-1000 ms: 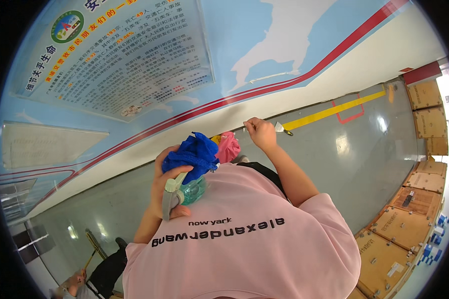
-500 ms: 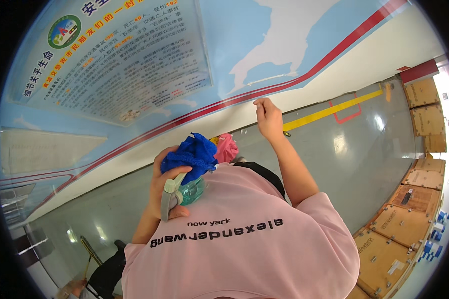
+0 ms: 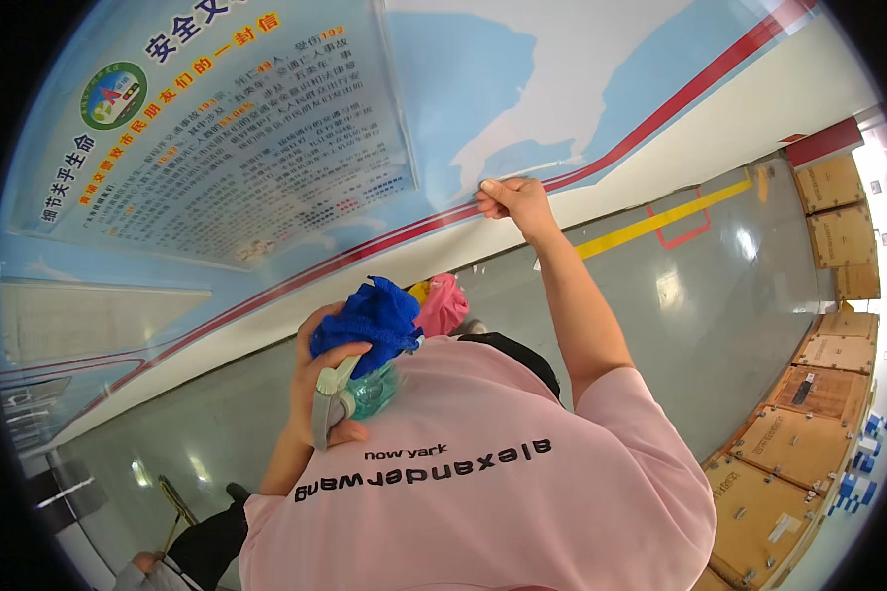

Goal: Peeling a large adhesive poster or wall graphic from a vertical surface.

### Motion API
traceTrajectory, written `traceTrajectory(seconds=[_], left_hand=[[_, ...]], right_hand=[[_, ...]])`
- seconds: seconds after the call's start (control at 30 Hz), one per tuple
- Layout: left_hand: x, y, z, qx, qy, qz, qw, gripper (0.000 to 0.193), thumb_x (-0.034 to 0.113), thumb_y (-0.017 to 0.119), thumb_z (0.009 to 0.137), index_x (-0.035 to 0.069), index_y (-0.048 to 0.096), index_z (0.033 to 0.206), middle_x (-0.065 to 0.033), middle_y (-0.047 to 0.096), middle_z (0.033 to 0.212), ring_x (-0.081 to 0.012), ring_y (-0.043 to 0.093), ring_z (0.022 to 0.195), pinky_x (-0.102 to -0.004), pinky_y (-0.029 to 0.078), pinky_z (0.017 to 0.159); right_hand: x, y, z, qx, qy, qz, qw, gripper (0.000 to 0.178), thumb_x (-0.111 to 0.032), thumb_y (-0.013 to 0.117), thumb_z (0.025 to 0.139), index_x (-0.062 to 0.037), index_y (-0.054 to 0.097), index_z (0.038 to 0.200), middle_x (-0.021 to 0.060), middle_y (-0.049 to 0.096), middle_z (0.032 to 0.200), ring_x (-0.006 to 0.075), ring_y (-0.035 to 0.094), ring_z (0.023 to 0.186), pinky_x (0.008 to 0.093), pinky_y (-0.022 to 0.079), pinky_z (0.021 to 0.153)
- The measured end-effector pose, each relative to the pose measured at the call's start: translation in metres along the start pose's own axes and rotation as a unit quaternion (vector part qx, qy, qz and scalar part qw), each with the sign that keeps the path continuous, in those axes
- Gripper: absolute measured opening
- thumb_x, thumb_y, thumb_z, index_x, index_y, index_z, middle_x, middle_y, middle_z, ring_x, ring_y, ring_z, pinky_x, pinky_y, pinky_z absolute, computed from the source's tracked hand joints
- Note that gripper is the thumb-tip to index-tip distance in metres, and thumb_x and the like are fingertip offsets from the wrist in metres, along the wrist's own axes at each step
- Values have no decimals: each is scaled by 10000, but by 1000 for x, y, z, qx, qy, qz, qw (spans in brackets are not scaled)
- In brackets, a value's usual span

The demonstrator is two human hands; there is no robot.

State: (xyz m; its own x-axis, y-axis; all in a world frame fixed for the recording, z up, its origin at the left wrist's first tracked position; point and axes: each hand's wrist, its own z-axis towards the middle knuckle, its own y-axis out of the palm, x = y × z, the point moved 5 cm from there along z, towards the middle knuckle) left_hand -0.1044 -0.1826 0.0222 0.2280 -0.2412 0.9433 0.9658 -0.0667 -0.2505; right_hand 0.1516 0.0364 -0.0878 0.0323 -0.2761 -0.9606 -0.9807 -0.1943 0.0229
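Note:
My left hand point(image 3: 308, 372) is closed around a spray bottle point(image 3: 372, 393) with a pale grey trigger head and a clear greenish body, held in front of my chest. The same hand grips a crumpled blue cloth point(image 3: 367, 323), which bunches up over the bottle. Out ahead, my right hand point(image 3: 515, 204) is up at the wall point(image 3: 443, 182), by the red stripe across its blue panel. Its thumb and forefinger press together in a pinch; whatever lies between them, if anything, is too small to name.
A printed poster point(image 3: 237, 148) covers the wall's left part. Beyond my chest is a pink bundle point(image 3: 443, 303) with a yellow bit beside it. Wooden crates point(image 3: 769, 443) line the right side. Yellow tape point(image 3: 660, 222) marks the grey floor. Another person point(image 3: 207, 542) is at lower left.
My right hand has moved up and slightly left, from in front of the wall's lower white part to the red stripe. The left hand keeps its hold, shifting slightly in view.

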Motion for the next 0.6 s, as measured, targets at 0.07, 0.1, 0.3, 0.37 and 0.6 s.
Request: traceTrajectory(seconds=[0.07, 0.1, 0.3, 0.37, 0.6], left_hand=[[1, -1, 3, -6, 5, 7, 1000, 800, 684, 689, 551, 40, 638, 1024, -225, 344, 1288, -363, 385, 1202, -426, 285, 993], [2, -1, 5, -9, 10, -5, 1000, 793, 677, 694, 553, 41, 638, 1024, -227, 345, 1287, -364, 389, 1200, -425, 290, 990], [4, -2, 9, -26, 24, -8, 999, 790, 659, 711, 551, 34, 635, 1027, -230, 341, 1289, -365, 403, 1191, -413, 301, 986], [2, -1, 6, -25, 23, -7, 999, 794, 659, 714, 546, 34, 634, 1027, -229, 339, 1290, -365, 404, 1190, -409, 300, 988], [9, 0, 4, -13, 7, -10, 1000, 790, 650, 725, 542, 44, 629, 1040, -226, 323, 1299, -356, 389, 1200, -406, 295, 993]], right_hand=[[-2, 2, 2, -9, -23, 14, 1000, 300, -253, 675, 803, 47, 662, 794, 96, 641, 676, 126, 588, 575, 231, 472, 540], [-2, 3, 2, -9, -23, 14, 1000, 300, -253, 675, 803, 47, 662, 794, 96, 641, 676, 126, 588, 575, 231, 472, 540], [-2, 9, -1, 0, -94, 38, 995, 258, -189, 618, 817, 59, 655, 759, 108, 652, 675, 147, 606, 569, 254, 489, 577], [-19, 11, -14, 94, -151, -244, 953, 254, -217, 626, 774, 32, 657, 732, 93, 646, 638, 148, 608, 547, 265, 484, 569], [-28, 6, -16, 109, -92, -205, 968, 247, -217, 621, 789, 25, 648, 749, 57, 627, 597, 95, 596, 543, 228, 474, 543]])
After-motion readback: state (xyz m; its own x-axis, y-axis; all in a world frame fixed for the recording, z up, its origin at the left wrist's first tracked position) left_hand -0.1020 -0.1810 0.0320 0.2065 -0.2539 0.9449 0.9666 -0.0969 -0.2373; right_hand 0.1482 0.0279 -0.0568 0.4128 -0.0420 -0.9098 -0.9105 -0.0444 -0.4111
